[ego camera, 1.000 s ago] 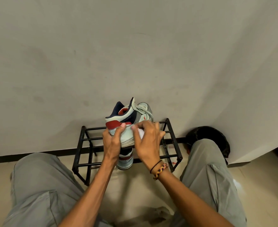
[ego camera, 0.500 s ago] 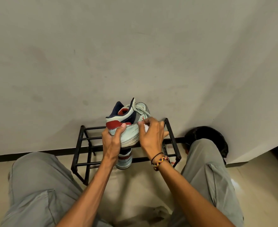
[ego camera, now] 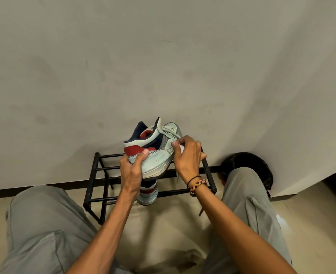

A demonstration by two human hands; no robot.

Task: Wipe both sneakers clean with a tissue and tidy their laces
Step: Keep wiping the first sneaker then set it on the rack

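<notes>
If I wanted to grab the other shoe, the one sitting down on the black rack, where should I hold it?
Probably by its heel, from the front. The second sneaker rests on the black rack with its heel end toward you; the rest hides behind the held sneaker and the left hand.

No text can be read; small print on the sneaker (ego camera: 157, 155) is illegible.

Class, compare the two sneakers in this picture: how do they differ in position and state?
The held sneaker is lifted, gripped by the left hand, wiped by the right hand with a tissue. The second sneaker sits untouched on the rack, mostly hidden. Both share pale, red and navy colouring.
</notes>
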